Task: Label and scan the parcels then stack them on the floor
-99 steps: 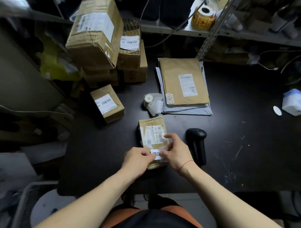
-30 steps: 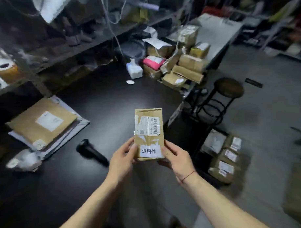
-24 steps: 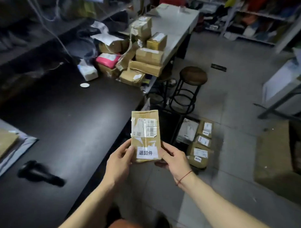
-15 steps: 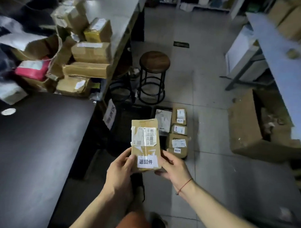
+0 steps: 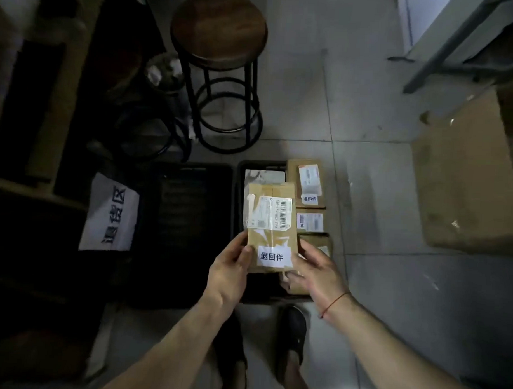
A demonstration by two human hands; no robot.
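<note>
Fingers [image 5: 243, 250] of the left hand [image 5: 229, 270] and right hand [image 5: 318, 273] clamp the lower edges of a flat brown paper parcel [image 5: 274, 192], held above a black crate [image 5: 262, 164] on the floor.
Its creased wrapping carries a barcode label [image 5: 270, 213] and a white sticker [image 5: 273, 256]. Other labelled parcels [image 5: 306, 181] lie in the crate, which sits on smooth grey tiles [image 5: 377, 286] near a round wooden stool [image 5: 219, 30].

We stand on a pale grey tiled floor [image 5: 297, 79] in dim light, with a round wooden-seated stool [image 5: 219, 30] ahead and a large cardboard box [image 5: 468, 184] at right.
</note>
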